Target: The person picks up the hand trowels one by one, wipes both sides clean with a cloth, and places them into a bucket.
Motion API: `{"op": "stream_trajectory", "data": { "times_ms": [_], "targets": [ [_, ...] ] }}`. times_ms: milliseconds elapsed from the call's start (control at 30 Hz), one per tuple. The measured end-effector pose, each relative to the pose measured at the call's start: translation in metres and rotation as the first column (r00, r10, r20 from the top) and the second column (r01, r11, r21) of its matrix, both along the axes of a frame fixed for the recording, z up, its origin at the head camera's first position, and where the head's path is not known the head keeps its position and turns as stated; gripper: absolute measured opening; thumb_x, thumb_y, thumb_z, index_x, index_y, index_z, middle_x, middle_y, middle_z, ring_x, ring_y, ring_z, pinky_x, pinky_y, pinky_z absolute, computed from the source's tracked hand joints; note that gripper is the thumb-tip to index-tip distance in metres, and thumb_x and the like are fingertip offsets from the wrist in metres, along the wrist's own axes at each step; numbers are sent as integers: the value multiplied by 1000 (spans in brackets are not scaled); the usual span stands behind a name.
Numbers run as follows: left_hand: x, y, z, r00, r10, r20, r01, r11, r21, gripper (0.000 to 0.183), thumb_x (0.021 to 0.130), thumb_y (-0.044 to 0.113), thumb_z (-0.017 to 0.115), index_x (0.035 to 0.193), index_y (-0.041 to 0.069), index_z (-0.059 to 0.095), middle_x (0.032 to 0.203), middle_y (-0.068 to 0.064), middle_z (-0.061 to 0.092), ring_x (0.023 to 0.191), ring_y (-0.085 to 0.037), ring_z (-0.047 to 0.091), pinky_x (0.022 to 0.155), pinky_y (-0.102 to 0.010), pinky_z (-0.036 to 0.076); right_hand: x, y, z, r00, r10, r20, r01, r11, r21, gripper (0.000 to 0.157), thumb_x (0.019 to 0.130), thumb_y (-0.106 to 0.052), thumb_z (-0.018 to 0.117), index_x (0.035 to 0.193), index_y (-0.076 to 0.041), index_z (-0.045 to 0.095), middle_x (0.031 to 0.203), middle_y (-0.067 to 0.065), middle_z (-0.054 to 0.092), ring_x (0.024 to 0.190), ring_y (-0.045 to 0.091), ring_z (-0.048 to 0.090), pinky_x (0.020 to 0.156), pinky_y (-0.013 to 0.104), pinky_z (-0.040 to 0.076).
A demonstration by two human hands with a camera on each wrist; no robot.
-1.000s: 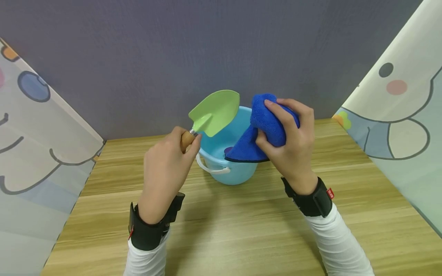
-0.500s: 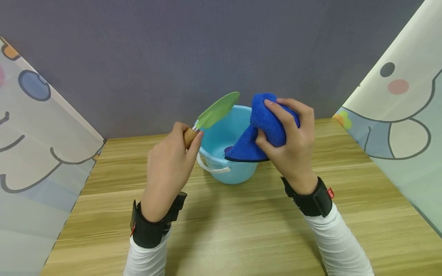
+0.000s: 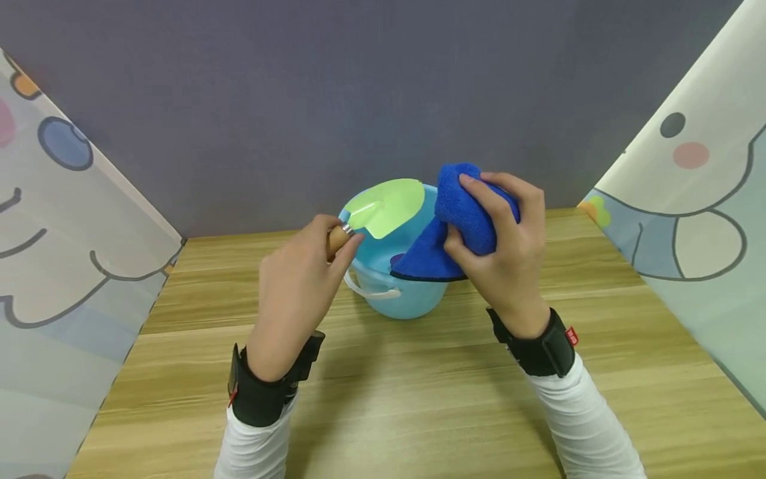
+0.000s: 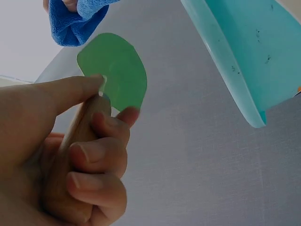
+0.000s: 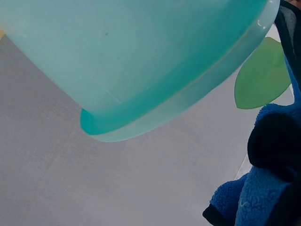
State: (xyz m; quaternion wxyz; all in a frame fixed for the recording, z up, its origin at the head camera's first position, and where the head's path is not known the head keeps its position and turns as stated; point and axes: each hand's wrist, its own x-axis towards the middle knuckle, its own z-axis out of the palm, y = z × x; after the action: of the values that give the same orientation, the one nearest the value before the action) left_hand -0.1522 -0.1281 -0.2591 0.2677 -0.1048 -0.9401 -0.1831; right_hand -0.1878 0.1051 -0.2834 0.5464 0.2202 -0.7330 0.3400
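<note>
My left hand grips the wooden handle of a small trowel with a green blade. In the head view the blade hangs over the left part of a light blue bucket. Bunched in my right hand is a blue cloth with a dark edge, and one corner of it droops over the bucket's right side. Something purple shows inside the bucket, mostly hidden by the cloth. The right wrist view shows the cloth close up, with the trowel blade behind the bucket rim.
The bucket stands on a wood-grain table, its white handle hanging at the front left. A grey wall rises behind. Panels with cartoon prints flank the table on both sides.
My left hand has moved slightly right and turned the trowel, so its blade swung edge-on and then face-up again, lower over the bucket. The right hand and cloth have stayed in place.
</note>
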Motion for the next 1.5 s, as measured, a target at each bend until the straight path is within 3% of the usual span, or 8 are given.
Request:
{"op": "stream_trajectory", "data": {
  "times_ms": [200,500,833,1167,1367,1500],
  "targets": [
    [-1,-1,-1,999,-26,-38,25,999,-34,33,91,41,62,93,8,62,64,-2,52,48,-18,47,39,-28,27,-1,0,1,1000,6,-1,-6,1000,3,43,72,-17,73,114,-9,66,118,27,57,115,37,52,93,60,48],
    [-1,-2,-1,998,-29,-58,26,999,-45,33,88,40,66,100,9,65,59,-4,62,42,-20,47,37,-27,24,2,-2,0,1000,2,-18,-2,1000,9,44,70,-15,74,113,-9,67,116,27,58,112,39,52,90,61,48],
    [0,-1,-2,991,-74,-114,60,991,-116,30,87,38,69,100,11,66,62,0,64,42,-15,50,34,-30,32,6,-4,1,999,45,-20,-45,999,23,43,70,-16,72,111,-9,68,115,27,58,110,39,55,89,60,49],
    [-2,1,-6,970,-141,-197,118,986,-121,22,84,33,72,95,15,68,62,3,60,43,-11,52,33,-29,34,12,-15,0,992,123,-38,-117,983,144,45,67,-18,73,111,-9,68,112,25,61,103,41,55,81,60,50],
    [-2,4,-6,964,-175,-200,144,976,-164,21,85,33,72,94,14,68,60,2,58,42,-12,46,34,-29,34,17,-23,-2,982,185,-33,-171,955,242,44,71,-19,74,112,-8,66,112,23,61,102,39,55,80,59,52],
    [0,7,-4,964,-187,-187,150,969,-195,16,87,27,69,94,13,69,61,1,60,42,-11,45,35,-27,32,18,-28,-5,981,183,-67,-154,940,305,40,76,-26,70,112,-9,66,112,22,61,98,39,55,78,58,51]
  ]
}}
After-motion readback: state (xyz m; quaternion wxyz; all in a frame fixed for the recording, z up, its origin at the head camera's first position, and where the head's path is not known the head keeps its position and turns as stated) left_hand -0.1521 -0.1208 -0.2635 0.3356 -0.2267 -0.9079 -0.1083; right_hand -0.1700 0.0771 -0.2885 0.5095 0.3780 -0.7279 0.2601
